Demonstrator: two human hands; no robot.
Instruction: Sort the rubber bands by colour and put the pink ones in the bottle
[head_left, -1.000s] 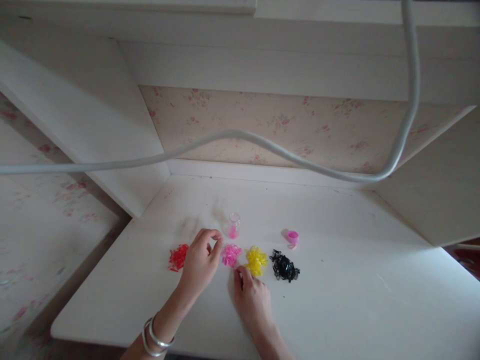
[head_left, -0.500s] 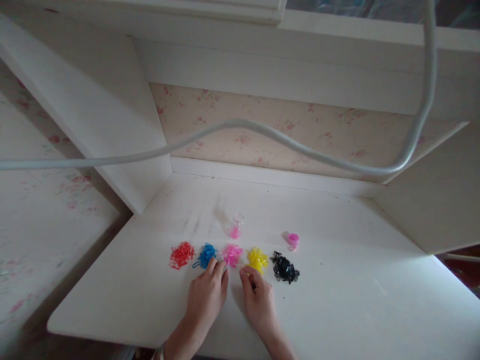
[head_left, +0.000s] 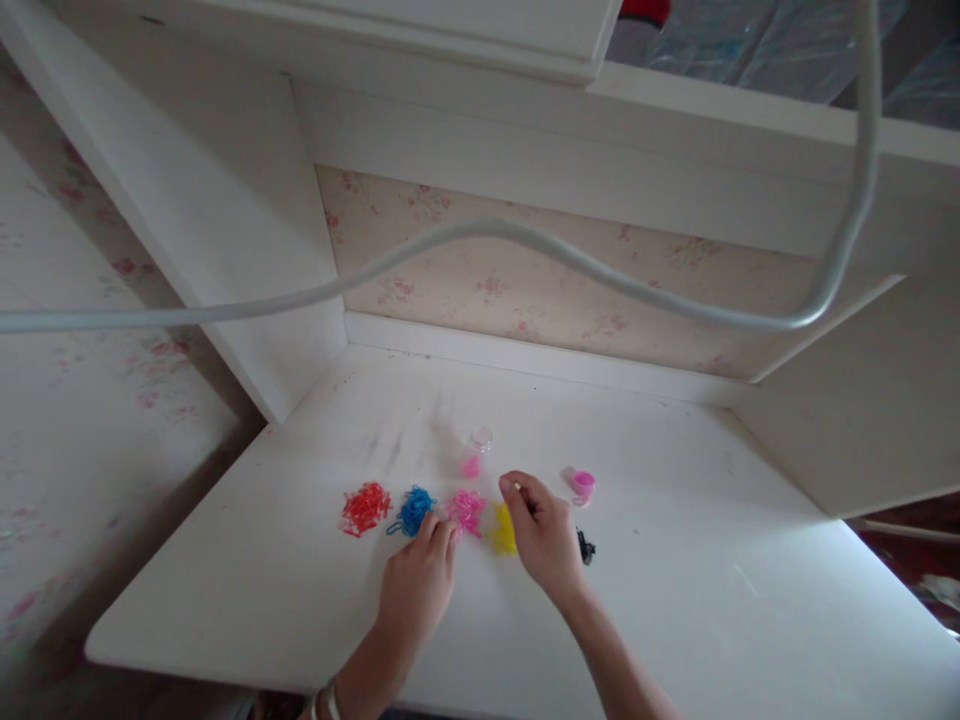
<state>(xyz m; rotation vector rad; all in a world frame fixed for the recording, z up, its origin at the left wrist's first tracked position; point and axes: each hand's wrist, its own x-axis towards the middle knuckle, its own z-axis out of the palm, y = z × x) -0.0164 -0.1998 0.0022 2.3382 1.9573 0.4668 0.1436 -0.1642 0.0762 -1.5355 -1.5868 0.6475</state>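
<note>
Surface: white; carries all entries below.
Red pile: loose small bands (head_left: 366,508), leftmost; no hand on it.
Blue pile: bands (head_left: 414,510), just beside the red; its near right edge meets the left fingers in this view.
Left hand: (head_left: 418,580) lowered, fingertips at the near left edge of the pink bands; grip narrow, contents cannot be told.
Pink pile: bands (head_left: 466,512), middle of the row, between blue and yellow.
Jar: small, clear (head_left: 475,456), uncapped, beyond the pink pile; pink matter at its base.
Yellow pile: bands (head_left: 502,532), partly behind the right hand.
Right hand: (head_left: 545,530) raised above the yellow pile, near the jar; grip narrow, thumb against forefinger, a pale speck at the tips, too small to identify.
Pink cap: (head_left: 583,484) off the jar, well to its right.
Black pile: bands (head_left: 587,546), rightmost, mostly hidden by the right hand.
Step in hand, judged: picking through small bands by colour.
Next move, judged: calls for a fine pinch, lifting one band without dragging its neighbours.
</note>
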